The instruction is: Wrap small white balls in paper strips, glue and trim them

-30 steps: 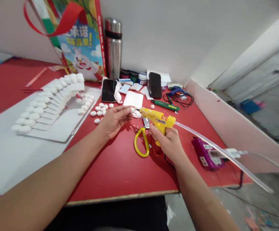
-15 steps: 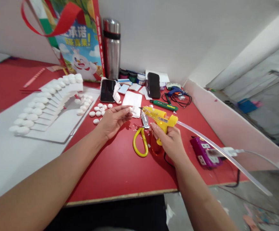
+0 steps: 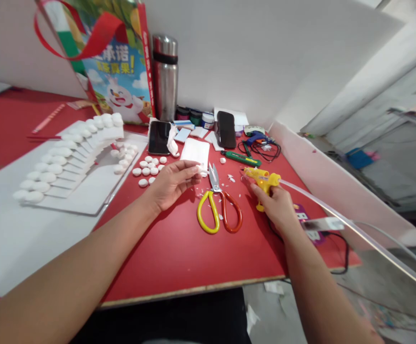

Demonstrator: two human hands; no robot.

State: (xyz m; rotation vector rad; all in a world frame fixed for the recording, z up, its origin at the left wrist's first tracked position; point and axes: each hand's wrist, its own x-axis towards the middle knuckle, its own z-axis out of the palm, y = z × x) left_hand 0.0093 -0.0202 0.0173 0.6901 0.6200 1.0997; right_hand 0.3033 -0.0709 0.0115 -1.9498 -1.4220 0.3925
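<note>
My left hand [image 3: 179, 182] pinches a small white piece [image 3: 201, 169] between thumb and fingers; its exact shape is partly hidden. My right hand [image 3: 277, 203] is wrapped round a yellow hot glue gun [image 3: 260, 177], with a long clear glue stick [image 3: 351, 228] trailing from its back. Between the hands lie scissors [image 3: 215, 184] with one yellow and one red handle, blades slightly apart. Several white rounded pieces [image 3: 145, 164] rest on the red table left of my left hand. Farther left stands a curved white stepped structure [image 3: 82, 160] topped with similar white pieces.
A steel thermos [image 3: 165, 79] and a printed bag [image 3: 122, 71] stand at the back. Two phones, paint jars [image 3: 208, 119] and a green tool [image 3: 242, 158] lie behind the hands. A purple power strip [image 3: 306, 217] with cables sits by my right wrist. White scraps surround the scissors.
My right hand has moved right with the glue gun, away from my left hand, uncovering the scissors' red handle. My left hand stays nearly in place, still pinching the white piece.
</note>
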